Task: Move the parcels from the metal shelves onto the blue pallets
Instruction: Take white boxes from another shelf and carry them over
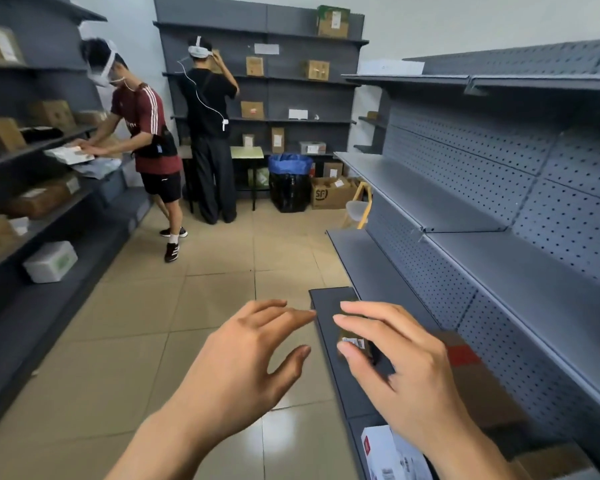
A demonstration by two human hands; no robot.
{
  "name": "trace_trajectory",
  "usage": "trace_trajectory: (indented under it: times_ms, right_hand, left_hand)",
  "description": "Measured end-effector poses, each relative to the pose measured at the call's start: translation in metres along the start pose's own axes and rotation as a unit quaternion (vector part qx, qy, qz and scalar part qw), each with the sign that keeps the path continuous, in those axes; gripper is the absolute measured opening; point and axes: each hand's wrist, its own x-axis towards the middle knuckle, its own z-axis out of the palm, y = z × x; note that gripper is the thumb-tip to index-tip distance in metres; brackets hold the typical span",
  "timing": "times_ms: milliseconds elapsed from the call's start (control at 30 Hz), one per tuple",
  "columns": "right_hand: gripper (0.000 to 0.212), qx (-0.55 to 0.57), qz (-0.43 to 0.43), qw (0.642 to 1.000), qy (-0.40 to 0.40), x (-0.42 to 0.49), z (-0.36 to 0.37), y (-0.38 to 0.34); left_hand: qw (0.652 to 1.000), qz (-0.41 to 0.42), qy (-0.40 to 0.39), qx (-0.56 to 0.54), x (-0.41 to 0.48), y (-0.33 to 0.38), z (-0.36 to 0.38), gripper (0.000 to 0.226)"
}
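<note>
1. Our left hand [246,355] is spread wide, gripping nothing.
2. Our right hand [395,368] is likewise spread and bare.
3. Beneath it, a small labelled parcel [355,342] lies on the bottom shelf [329,306]; it looks light and stiff, so we would pinch opposite sides.

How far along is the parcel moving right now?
The right-hand shelves look mostly cleared. Both hands are empty: the left hand and right hand reach toward a small parcel on the bottom shelf. Left shelves still hold many boxes. No blue pallets are visible.
</note>
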Motion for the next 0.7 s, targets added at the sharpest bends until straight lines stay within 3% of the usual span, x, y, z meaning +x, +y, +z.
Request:
trace_trajectory:
  times_ms: [267,467,700]
  right_hand:
    - [0.025,0.023,-0.008,1.0,0.004,0.061,0.028,0.056]
    - [0.031,0.053,-0.036,0.998,0.003,0.114,0.045,0.094]
    - [0.036,0.069,-0.032,0.997,-0.002,0.176,0.053,0.167]
  left_hand:
    - [0.999,-0.008,0.009,0.031,0.068,-0.037,0.01,0.037]
    - [0.994,0.058,-0.062,0.072,0.136,-0.044,0.045,0.044]
    - [0.988,0.078,-0.078,0.107,0.231,-0.064,0.08,0.05]
